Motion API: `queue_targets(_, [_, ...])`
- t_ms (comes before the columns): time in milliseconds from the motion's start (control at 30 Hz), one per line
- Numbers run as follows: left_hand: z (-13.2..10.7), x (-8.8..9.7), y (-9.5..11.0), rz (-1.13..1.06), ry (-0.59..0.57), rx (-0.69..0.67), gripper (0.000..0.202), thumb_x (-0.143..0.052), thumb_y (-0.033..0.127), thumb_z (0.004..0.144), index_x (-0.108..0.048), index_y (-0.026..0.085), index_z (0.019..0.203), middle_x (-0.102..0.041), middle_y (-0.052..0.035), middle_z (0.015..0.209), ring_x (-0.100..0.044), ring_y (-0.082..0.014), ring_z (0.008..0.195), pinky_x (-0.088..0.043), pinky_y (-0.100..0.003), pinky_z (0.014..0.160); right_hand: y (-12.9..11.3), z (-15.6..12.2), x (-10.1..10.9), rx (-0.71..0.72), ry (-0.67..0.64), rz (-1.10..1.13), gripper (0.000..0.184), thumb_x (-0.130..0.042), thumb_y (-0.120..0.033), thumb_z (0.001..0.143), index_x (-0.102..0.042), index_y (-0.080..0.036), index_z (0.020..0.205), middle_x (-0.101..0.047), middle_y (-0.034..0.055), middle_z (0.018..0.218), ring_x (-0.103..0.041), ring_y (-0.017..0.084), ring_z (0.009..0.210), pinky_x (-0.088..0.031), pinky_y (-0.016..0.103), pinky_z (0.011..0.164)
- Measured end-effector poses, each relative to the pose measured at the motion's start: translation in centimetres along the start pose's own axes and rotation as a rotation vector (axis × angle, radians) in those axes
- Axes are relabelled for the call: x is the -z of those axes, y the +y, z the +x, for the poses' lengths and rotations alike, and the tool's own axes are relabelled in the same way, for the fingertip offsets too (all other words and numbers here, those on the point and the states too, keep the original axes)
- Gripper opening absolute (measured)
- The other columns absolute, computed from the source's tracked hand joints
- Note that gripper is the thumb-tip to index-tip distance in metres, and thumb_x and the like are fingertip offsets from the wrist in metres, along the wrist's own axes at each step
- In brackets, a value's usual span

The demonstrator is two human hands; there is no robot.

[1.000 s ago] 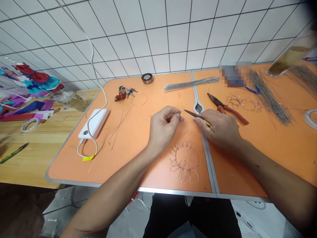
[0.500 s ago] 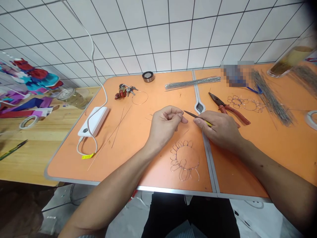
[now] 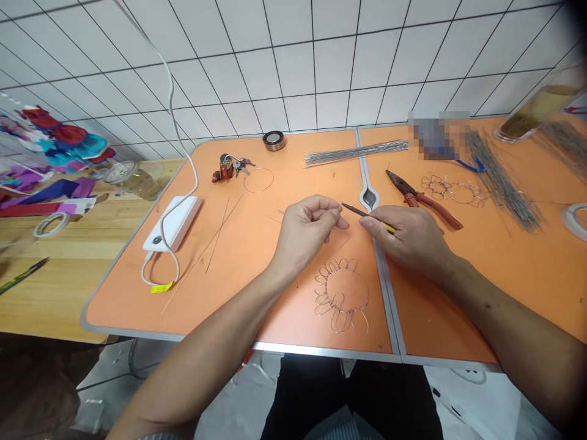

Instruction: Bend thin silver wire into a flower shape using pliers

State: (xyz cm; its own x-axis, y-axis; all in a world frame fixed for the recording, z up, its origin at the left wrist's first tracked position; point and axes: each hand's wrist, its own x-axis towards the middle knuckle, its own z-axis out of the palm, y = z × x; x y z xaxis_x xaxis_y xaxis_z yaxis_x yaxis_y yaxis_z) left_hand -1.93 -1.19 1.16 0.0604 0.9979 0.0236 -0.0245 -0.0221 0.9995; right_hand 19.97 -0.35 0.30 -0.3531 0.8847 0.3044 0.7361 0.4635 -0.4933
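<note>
My left hand (image 3: 306, 229) is curled over the orange table (image 3: 257, 269), its thumb and fingers pinched on a thin piece of wire too fine to see clearly. My right hand (image 3: 408, 235) grips small yellow-handled pliers (image 3: 362, 215), whose dark tip points left and almost touches the left fingertips. A wire flower shape (image 3: 342, 293) lies flat on the table just in front of both hands.
Red-handled pliers (image 3: 424, 198) and more wire flowers (image 3: 452, 190) lie right of my hands. A bundle of straight wires (image 3: 355, 154), keys (image 3: 229, 168), a tape roll (image 3: 274, 140) and a white power bank (image 3: 173, 223) with cable sit further off. Loose wires (image 3: 499, 180) lie at far right.
My two hands have drawn slightly closer, the plier tip now nearly at the left fingertips. The view shifted a little; nothing else moved.
</note>
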Motion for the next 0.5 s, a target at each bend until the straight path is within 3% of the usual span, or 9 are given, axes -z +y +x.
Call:
queue_targets(267, [-0.01, 0.0, -0.15, -0.033, -0.009, 0.002, 0.013, -0.076, 0.031, 0.092, -0.074, 0.019, 0.087, -0.08, -0.0048, 0.077, -0.048, -0.0085, 0.05, -0.039, -0.025, 0.051, -0.32, -0.23, -0.12, -0.045, -0.035, 0.08, 0.052, -0.051, -0.053, 0.108, -0.04, -0.024, 0.065, -0.045, -0.0003, 0.059, -0.042, 0.017, 0.059, -0.025, 0.039, 0.063])
queue_targets(500, [0.04, -0.21, -0.49, -0.051, 0.009, -0.044, 0.014, -0.076, 0.03, 0.092, -0.073, 0.018, 0.085, -0.079, -0.0039, 0.074, -0.05, -0.0086, 0.051, -0.041, -0.024, 0.051, -0.93, -0.34, -0.12, -0.157, -0.157, 0.351, 0.057, -0.051, -0.062, 0.109, -0.069, -0.021, 0.074, -0.057, 0.0007, 0.065, -0.051, 0.017, 0.062, -0.034, 0.036, 0.063])
